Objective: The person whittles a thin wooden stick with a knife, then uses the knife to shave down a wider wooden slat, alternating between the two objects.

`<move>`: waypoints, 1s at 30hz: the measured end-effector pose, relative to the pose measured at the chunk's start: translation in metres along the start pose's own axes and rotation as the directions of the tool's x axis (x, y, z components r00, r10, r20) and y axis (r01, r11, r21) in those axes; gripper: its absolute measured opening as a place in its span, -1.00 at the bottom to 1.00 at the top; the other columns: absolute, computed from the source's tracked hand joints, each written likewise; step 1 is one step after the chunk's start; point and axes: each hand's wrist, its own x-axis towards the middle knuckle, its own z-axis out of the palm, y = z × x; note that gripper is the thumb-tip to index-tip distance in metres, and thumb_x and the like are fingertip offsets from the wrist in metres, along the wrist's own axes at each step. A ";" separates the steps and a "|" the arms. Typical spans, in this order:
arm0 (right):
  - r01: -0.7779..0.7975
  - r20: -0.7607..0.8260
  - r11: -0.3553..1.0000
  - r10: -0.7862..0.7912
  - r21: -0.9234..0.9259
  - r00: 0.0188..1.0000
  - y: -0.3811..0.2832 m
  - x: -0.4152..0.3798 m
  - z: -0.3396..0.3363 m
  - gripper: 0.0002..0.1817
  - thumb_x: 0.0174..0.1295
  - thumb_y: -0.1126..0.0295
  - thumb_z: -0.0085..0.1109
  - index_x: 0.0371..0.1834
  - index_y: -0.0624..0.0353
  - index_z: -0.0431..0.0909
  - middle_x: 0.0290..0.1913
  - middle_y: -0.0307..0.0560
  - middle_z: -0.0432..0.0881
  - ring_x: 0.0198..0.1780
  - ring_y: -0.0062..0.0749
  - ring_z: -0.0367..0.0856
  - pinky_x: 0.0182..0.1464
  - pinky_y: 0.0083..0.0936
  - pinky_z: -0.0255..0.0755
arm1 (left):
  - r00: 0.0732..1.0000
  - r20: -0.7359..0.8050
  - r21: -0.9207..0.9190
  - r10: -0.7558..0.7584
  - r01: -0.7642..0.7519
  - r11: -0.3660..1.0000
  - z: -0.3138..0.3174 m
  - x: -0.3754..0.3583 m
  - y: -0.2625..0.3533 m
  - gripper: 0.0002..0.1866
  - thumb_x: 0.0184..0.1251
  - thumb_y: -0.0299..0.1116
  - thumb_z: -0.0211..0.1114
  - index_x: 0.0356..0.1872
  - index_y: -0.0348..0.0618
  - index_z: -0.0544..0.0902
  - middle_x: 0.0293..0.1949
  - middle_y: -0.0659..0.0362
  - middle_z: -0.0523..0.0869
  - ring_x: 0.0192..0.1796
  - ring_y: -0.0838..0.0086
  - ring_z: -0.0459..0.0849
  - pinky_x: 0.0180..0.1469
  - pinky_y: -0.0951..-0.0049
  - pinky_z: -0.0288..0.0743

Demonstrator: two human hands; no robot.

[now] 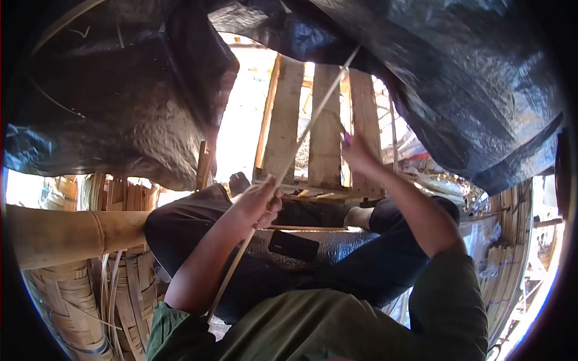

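Observation:
A long, pale bamboo strip (318,112) runs slantwise from near my lap up past the wooden slats. My left hand (260,203) is closed around its lower part, above my knees. To the right of the strip, my right hand (361,155) grips what looks like a small knife (346,139) with a purple handle. Its thin blade points up and to the left, toward the strip, and is slightly blurred. Most of the handle is hidden by my fingers.
Upright wooden slats (325,138) stand in front of me. Black plastic sheeting (475,78) hangs on both sides. A thick bamboo pole (78,236) lies at left, above woven bamboo (66,301). A black phone-like object (293,246) rests between my legs. Bundled strips (503,277) stand at right.

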 end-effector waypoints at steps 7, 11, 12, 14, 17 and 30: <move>0.278 -0.410 0.960 -0.267 -0.034 0.872 -0.105 -0.043 -0.133 -0.62 0.46 0.17 -0.19 -0.21 0.30 0.47 -0.54 0.07 0.61 -0.63 -0.24 0.65 -0.65 -0.32 0.51 | 0.999 -0.038 0.092 0.026 -0.022 0.995 0.009 -0.025 0.023 -0.53 0.53 0.16 -0.17 -0.23 -0.07 0.38 -0.62 0.32 0.38 -0.80 0.70 0.15 -0.78 0.62 -0.01; 0.415 -0.342 0.889 -0.335 0.195 0.878 -0.123 -0.061 -0.180 -0.60 0.47 0.13 -0.17 -0.21 0.29 0.49 -0.70 -0.13 0.48 -0.76 -0.38 0.51 -0.66 -0.39 0.40 | 0.998 -0.060 0.192 0.017 -0.005 0.981 0.020 -0.030 0.036 -0.51 0.53 0.17 -0.22 -0.18 -0.09 0.38 -0.62 0.34 0.35 -0.77 0.72 0.14 -0.77 0.65 -0.01; 0.409 -0.336 0.888 -0.328 0.207 0.883 -0.123 -0.060 -0.183 -0.60 0.47 0.13 -0.16 -0.20 0.28 0.50 -0.71 -0.16 0.45 -0.76 -0.42 0.49 -0.66 -0.41 0.39 | 0.998 -0.061 0.190 0.022 -0.010 0.982 0.023 -0.028 0.038 -0.51 0.53 0.17 -0.22 -0.18 -0.09 0.38 -0.62 0.34 0.35 -0.77 0.72 0.14 -0.77 0.65 -0.01; 0.399 -0.321 0.890 -0.320 0.221 0.891 -0.121 -0.056 -0.180 -0.60 0.47 0.12 -0.15 -0.19 0.28 0.51 -0.71 -0.19 0.42 -0.76 -0.46 0.47 -0.66 -0.43 0.39 | 0.989 -0.146 0.279 -0.029 0.069 0.958 0.028 -0.022 0.041 -0.48 0.51 0.21 -0.24 -0.20 -0.08 0.38 -0.64 0.36 0.31 -0.77 0.72 0.16 -0.78 0.65 0.01; 0.284 -0.096 0.916 -0.267 0.284 0.959 -0.106 -0.046 -0.155 -0.74 0.45 0.26 -0.10 -0.21 0.23 0.47 -0.56 -0.27 0.48 -0.63 -0.58 0.53 -0.62 -0.57 0.42 | 0.989 -0.088 0.221 -0.123 0.139 0.965 0.030 -0.011 0.043 -0.44 0.48 0.26 -0.26 -0.25 -0.07 0.38 -0.66 0.37 0.27 -0.77 0.72 0.18 -0.79 0.65 0.03; 0.500 0.208 0.840 -0.538 0.209 0.817 -0.078 -0.067 -0.022 -0.64 0.37 0.27 0.04 -0.46 0.38 0.50 -0.67 0.12 0.54 -0.63 -0.16 0.56 -0.44 -0.23 0.42 | 1.000 -0.003 0.229 -0.006 0.007 0.973 0.025 0.027 -0.015 -0.36 0.45 0.31 -0.26 -0.26 -0.13 0.43 -0.54 0.17 0.60 -0.65 0.52 0.55 -0.75 0.54 0.29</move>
